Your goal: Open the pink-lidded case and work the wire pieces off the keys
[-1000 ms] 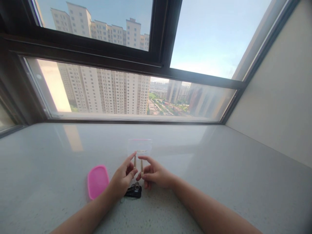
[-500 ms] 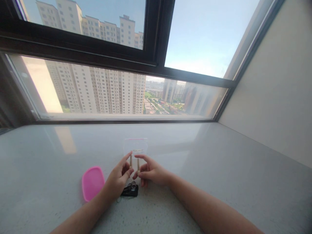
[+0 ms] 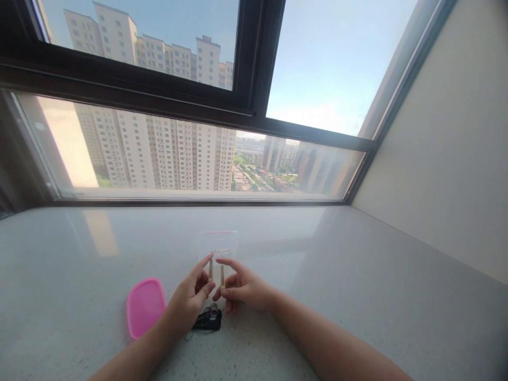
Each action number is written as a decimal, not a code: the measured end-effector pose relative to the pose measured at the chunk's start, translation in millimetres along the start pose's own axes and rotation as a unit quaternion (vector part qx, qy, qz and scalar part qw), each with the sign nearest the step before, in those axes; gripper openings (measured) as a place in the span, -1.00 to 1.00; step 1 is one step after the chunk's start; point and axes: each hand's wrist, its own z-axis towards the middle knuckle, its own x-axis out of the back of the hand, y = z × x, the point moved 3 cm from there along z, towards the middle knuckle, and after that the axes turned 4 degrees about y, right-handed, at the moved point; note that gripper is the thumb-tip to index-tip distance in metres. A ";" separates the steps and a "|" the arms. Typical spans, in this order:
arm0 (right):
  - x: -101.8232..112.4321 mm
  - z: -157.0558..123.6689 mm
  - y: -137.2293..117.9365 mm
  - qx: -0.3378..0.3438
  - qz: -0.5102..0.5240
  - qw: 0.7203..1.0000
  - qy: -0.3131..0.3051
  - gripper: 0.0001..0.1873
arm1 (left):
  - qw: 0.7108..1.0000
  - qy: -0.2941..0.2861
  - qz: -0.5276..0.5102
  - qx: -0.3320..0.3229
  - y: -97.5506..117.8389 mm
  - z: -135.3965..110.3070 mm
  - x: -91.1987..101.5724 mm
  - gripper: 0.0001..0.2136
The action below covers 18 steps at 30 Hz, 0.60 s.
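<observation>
My left hand (image 3: 193,292) holds a slim, tan tapered piece (image 3: 210,269) upright, with the thumb at its lower end and the index fingertip near its top. Facing it, a similar tan piece stands in my right hand (image 3: 246,286); the thumb and curled fingers grip its lower end, while the index finger stretches out above. A small gap separates the two pieces. Just beyond my fingertips lies a clear zip bag (image 3: 206,241) with a thin, pale stick-like item (image 3: 220,251) on or in it. What the tan pieces are exactly is too small to tell.
Beside my left forearm is a pink tray or lid (image 3: 146,308). A flat black object (image 3: 209,321) with round metal rings lies below my hands, partly covered by the left one. The pale speckled counter (image 3: 337,275) runs back to a dark-framed window (image 3: 159,103).
The view has shifted slightly, so everything on the counter appears a little lower and further left. Both hands keep their hold on the tan pieces in nearly the same pose.
</observation>
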 end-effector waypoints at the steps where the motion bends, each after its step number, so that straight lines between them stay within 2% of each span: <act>1: 0.0 -0.2 0.0 -0.001 -0.001 1.000 0.001 -0.11 | 1.000 0.001 -0.001 -0.001 -0.4 0.1 -0.1 -0.44; 8: -1.3 -2.5 -1.9 -0.003 -0.010 1.000 0.015 -0.11 | 1.000 -0.004 -0.005 0.001 -0.7 1.9 -0.8 -0.44; 18: -2.5 -0.9 -1.5 -0.006 -0.010 1.000 -0.001 -0.11 | 1.000 0.003 0.002 0.006 0.5 2.1 0.9 -0.45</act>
